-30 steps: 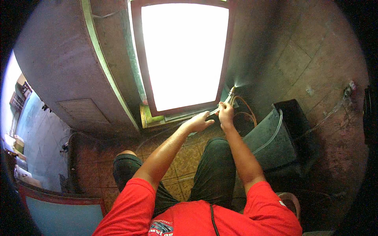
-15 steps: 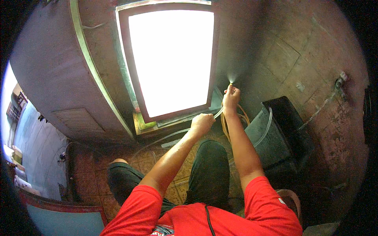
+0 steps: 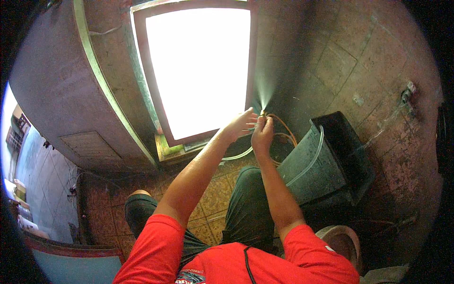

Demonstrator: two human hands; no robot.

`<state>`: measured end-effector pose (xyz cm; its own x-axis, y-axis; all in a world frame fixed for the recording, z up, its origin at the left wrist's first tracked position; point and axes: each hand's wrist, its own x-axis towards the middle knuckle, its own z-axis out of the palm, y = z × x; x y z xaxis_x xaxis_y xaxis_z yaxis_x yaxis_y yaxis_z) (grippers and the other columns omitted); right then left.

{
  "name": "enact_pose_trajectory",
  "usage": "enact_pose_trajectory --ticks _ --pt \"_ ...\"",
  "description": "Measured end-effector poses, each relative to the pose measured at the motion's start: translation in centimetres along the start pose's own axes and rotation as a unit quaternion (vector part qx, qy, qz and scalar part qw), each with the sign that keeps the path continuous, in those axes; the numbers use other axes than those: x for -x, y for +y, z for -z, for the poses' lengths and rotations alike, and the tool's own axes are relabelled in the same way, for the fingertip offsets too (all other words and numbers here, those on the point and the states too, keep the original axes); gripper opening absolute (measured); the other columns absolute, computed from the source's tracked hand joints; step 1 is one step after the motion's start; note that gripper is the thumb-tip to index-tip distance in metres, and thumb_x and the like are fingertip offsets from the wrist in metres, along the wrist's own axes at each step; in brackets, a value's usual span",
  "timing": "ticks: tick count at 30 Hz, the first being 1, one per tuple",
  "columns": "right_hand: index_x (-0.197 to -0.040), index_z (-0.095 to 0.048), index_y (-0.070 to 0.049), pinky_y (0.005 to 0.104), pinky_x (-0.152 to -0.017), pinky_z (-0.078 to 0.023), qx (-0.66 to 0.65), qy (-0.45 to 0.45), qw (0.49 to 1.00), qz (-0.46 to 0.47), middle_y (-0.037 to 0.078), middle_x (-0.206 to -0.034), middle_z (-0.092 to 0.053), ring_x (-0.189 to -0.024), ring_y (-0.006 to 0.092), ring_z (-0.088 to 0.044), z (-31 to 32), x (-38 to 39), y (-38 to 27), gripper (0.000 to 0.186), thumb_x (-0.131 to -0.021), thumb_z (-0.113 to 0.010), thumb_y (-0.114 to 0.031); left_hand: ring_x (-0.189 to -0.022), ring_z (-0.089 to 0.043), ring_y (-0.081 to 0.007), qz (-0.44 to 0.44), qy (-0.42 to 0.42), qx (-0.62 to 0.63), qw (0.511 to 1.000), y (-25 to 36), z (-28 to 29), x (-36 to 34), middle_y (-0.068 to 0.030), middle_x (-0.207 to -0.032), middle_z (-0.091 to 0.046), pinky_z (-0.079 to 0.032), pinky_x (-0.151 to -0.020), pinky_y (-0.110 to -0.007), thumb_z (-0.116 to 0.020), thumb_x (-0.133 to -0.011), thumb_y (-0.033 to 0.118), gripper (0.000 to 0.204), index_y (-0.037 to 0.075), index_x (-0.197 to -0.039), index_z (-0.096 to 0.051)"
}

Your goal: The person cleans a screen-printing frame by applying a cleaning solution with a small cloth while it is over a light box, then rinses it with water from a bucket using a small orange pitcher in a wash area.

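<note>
My right hand (image 3: 263, 138) grips a small brass-coloured spray nozzle (image 3: 263, 113), from which a fan of fine mist (image 3: 267, 90) shoots up and away. Close beside it, on the left, my left hand (image 3: 236, 127) is open with its fingers stretched toward the nozzle; whether they touch it I cannot tell. An orange hose (image 3: 286, 125) loops behind my right hand. Below my hands curves a pale, clear hose (image 3: 242, 155). In front stands a large upright frame (image 3: 158, 94) with a dark border, its middle panel (image 3: 198, 71) glaring white.
To the right a dark grey tub (image 3: 307, 163) has a clear tube over its rim. Water (image 3: 378, 132) streams into it from a wall tap (image 3: 406, 94). A grey panel (image 3: 61, 90) stands at left. Patterned tiles (image 3: 208, 194) cover the floor; a blue board (image 3: 75, 267) lies lower left.
My left hand has let go of the pale hose and moved up beside the nozzle, fingers outstretched. My right hand has come left and slightly nearer with the nozzle; the mist has grown larger.
</note>
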<state>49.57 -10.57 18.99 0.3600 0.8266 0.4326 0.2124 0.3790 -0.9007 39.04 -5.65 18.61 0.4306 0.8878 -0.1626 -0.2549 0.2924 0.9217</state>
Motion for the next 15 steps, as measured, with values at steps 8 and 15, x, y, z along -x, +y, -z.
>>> enact_pose_trajectory --ticks 8,15 --pt "-0.107 -0.046 0.002 0.0397 -0.07 -0.046 0.064 0.001 0.993 0.103 0.018 -0.092 -0.058 -0.08 0.0311 -0.06 0.0 -0.4 4.1 0.035 -0.098 -0.037 -0.03 -0.081 -0.057 -0.0164 0.044 -0.064 0.129 0.989 -1.9 -2.3 -4.4 -0.005 -0.087 -0.06 -0.047 -0.073 -0.032 -0.054 -0.09 0.034 0.029 0.007 -0.094 -0.063" --pt "-0.112 -0.045 0.002 0.0409 -0.073 -0.045 0.064 -0.002 0.997 0.051 0.02 -0.095 -0.058 -0.088 0.0331 -0.059 0.9 0.6 1.4 0.036 -0.097 -0.04 -0.03 -0.069 -0.057 -0.0152 0.089 -0.067 0.163 0.98 -1.5 -2.6 -4.4 -0.0037 -0.078 -0.06 -0.049 -0.063 -0.029 -0.056 -0.09 0.027 0.021 0.006 -0.089 -0.062"
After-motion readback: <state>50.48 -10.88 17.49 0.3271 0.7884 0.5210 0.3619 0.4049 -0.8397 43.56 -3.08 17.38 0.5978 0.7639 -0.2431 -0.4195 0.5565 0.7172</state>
